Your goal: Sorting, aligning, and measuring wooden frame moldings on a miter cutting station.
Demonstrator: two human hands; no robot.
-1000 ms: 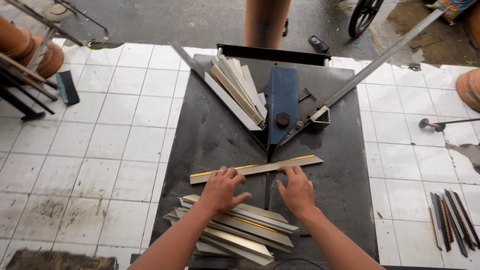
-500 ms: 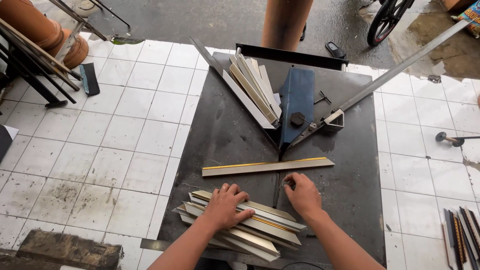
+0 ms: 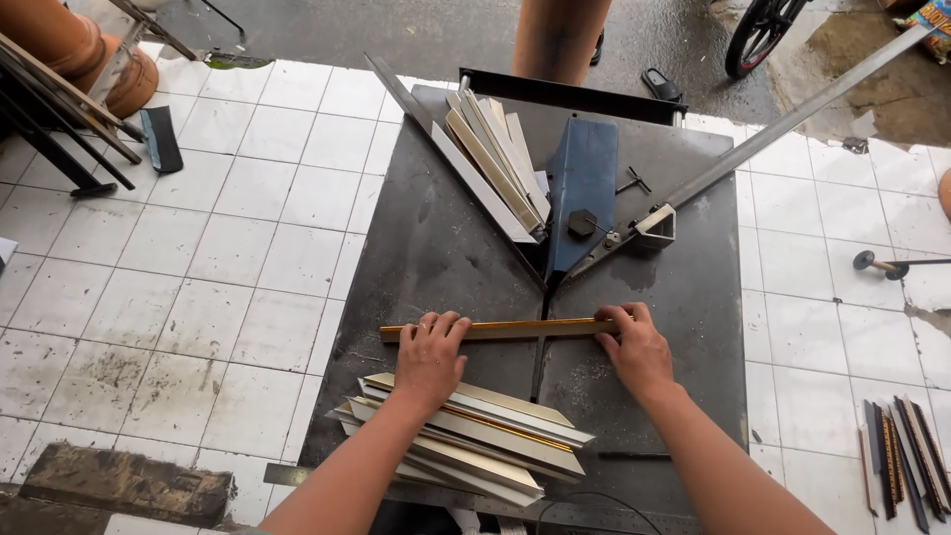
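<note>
A long gold-edged moulding strip (image 3: 515,329) lies flat across the dark metal table (image 3: 436,248). My left hand (image 3: 431,352) grips its left part. My right hand (image 3: 634,347) grips its right end. Just below my left hand sits a pile of cut pale moulding strips (image 3: 475,436) near the table's front edge. A blue blade guard (image 3: 582,188) stands at the apex of a V-shaped metal fence (image 3: 466,168), beyond the strip. More pale strips (image 3: 495,159) lean against the fence's left arm.
A long metal bar (image 3: 792,124) runs from the fence to the upper right. Someone's legs (image 3: 557,38) stand behind the table. Dark strips (image 3: 901,466) lie on the white floor tiles at right. Clay pots (image 3: 89,59) and rods are at upper left.
Both hands left the pile and took hold of the gold-edged strip. The strip now lies level across the table.
</note>
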